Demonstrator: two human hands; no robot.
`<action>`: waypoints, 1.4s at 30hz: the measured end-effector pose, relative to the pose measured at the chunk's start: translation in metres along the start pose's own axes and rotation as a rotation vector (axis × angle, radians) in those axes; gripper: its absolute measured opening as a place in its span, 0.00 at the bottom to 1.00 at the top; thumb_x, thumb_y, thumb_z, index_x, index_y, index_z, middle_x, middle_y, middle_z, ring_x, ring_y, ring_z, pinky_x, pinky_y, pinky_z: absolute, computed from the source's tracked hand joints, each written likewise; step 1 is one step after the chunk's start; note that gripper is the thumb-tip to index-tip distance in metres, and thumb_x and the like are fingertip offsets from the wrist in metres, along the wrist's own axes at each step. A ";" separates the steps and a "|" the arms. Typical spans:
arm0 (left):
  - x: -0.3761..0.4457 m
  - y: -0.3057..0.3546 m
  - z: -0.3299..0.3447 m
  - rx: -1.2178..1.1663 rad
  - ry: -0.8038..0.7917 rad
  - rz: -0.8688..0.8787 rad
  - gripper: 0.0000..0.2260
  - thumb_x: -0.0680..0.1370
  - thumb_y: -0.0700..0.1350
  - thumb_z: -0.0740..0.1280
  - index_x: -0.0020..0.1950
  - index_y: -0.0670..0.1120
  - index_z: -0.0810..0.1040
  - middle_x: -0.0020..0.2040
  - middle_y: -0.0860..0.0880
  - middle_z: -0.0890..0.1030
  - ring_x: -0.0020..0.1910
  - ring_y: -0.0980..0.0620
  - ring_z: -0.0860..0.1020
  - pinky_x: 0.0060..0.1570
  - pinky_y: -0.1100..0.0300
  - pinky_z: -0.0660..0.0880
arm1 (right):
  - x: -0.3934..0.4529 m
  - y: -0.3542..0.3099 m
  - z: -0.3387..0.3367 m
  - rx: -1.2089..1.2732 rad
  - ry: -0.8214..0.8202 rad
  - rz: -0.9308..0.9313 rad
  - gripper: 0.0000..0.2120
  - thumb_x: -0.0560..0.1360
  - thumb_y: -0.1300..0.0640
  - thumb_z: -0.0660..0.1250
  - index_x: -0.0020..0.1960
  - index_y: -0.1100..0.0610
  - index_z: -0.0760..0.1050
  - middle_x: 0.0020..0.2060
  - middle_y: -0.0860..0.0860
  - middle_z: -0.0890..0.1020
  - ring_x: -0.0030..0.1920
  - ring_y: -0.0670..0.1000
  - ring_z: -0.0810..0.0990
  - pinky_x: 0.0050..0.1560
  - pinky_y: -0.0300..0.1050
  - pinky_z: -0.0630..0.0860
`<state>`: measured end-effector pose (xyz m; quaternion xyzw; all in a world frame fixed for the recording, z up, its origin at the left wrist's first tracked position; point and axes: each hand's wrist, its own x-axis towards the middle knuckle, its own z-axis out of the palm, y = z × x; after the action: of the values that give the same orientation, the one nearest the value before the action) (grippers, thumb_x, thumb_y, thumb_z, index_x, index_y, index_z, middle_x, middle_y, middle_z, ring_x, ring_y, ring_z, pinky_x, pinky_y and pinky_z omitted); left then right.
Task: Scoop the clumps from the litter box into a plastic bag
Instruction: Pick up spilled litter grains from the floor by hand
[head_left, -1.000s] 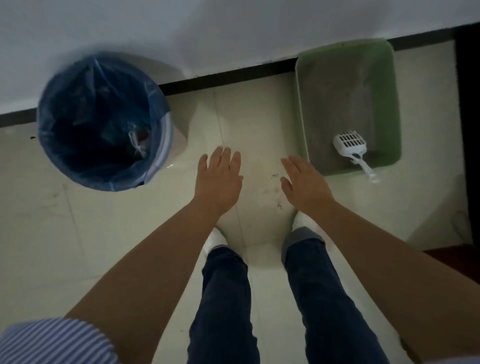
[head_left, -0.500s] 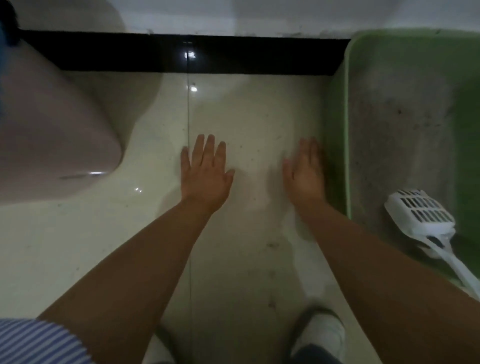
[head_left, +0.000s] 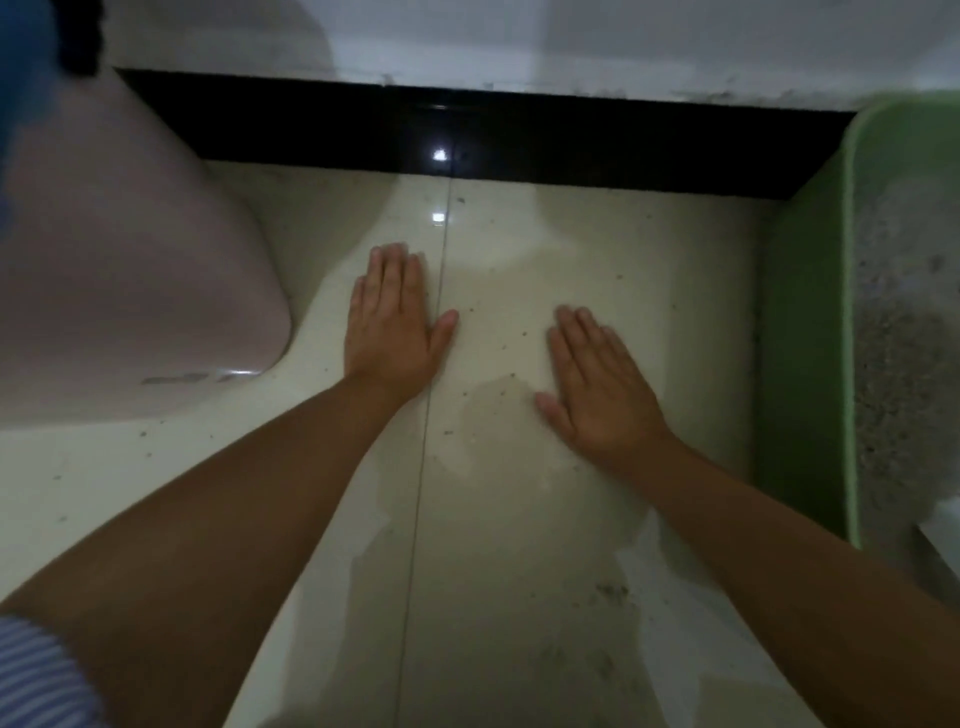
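Note:
A green litter box (head_left: 802, 332) with grey litter (head_left: 904, 364) fills the right edge of the view. At the left stands a pale bin (head_left: 130, 280), and the blue plastic bag (head_left: 23, 78) lining it shows at the top left corner. My left hand (head_left: 392, 325) lies flat and empty over the floor, close to the bin's side. My right hand (head_left: 597, 384) is flat and empty too, a short way left of the litter box wall. A sliver of a white thing (head_left: 940, 540) shows at the lower right, by the box's near end.
Pale floor tiles (head_left: 493, 519) carry scattered litter grains, thickest at the lower right. A black skirting strip (head_left: 467, 140) runs along the white wall at the back. A striped sleeve (head_left: 36, 675) shows at the lower left.
The view has dropped closer to the floor and shifted left. The scoop has slid almost out of view. My right hand has come away from the litter box wall.

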<state>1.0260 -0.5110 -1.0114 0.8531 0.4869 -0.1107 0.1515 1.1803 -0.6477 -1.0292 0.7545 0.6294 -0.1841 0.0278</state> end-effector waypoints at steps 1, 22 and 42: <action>0.004 -0.004 0.001 0.010 -0.003 0.003 0.31 0.81 0.55 0.51 0.77 0.40 0.43 0.78 0.42 0.43 0.77 0.46 0.40 0.74 0.55 0.39 | -0.002 -0.004 0.001 -0.025 -0.041 -0.048 0.37 0.79 0.43 0.36 0.63 0.69 0.72 0.62 0.65 0.75 0.61 0.66 0.75 0.65 0.49 0.57; 0.054 -0.009 -0.013 0.041 0.008 0.295 0.34 0.74 0.56 0.42 0.77 0.40 0.49 0.78 0.42 0.49 0.77 0.46 0.46 0.74 0.55 0.44 | 0.023 0.010 -0.006 -0.021 -0.021 -0.140 0.33 0.79 0.42 0.36 0.68 0.65 0.63 0.65 0.64 0.72 0.66 0.63 0.72 0.72 0.44 0.51; -0.011 -0.049 0.004 0.139 0.008 0.663 0.29 0.82 0.54 0.40 0.68 0.33 0.63 0.65 0.33 0.72 0.68 0.42 0.62 0.72 0.63 0.46 | 0.068 0.008 -0.024 0.106 0.123 0.083 0.42 0.68 0.39 0.33 0.75 0.62 0.49 0.75 0.60 0.50 0.76 0.57 0.47 0.74 0.46 0.41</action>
<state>0.9785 -0.4978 -1.0190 0.9737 0.1747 -0.0851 0.1190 1.2031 -0.5785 -1.0295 0.7902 0.5875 -0.1693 -0.0430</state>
